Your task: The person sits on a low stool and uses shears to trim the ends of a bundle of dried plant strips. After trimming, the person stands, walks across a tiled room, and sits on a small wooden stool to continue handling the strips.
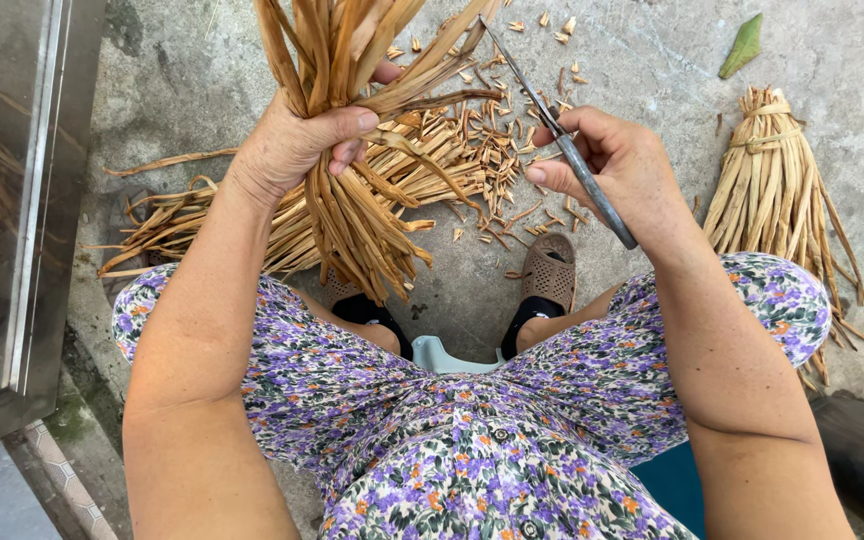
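Near the top middle of the frame, the left hand [297, 145] has its grip clamped around a thick bundle of dried leaf strips [352, 200], fingers wrapped over the front and thumb tucked behind, so the strips fan out above and below the fist. The right hand [612, 165], in the upper right centre, is closed on the handles of a pair of scissors [552, 125], whose blades point up and left toward the strip ends at the top of the bundle; the blades look nearly together, though the tips are hard to make out against the strips.

To trim well, I judge the fist should stay tight so no strip slides, with the blades meeting the ends squarely and well apart from the left thumb and fingers.

On the concrete floor [652, 60] beneath lie a loose heap of strips [212, 225] at left, scattered cut bits [497, 165] in the middle, and a tied bundle [772, 180] at right. A brown sandal [549, 268] rests just below the bits.
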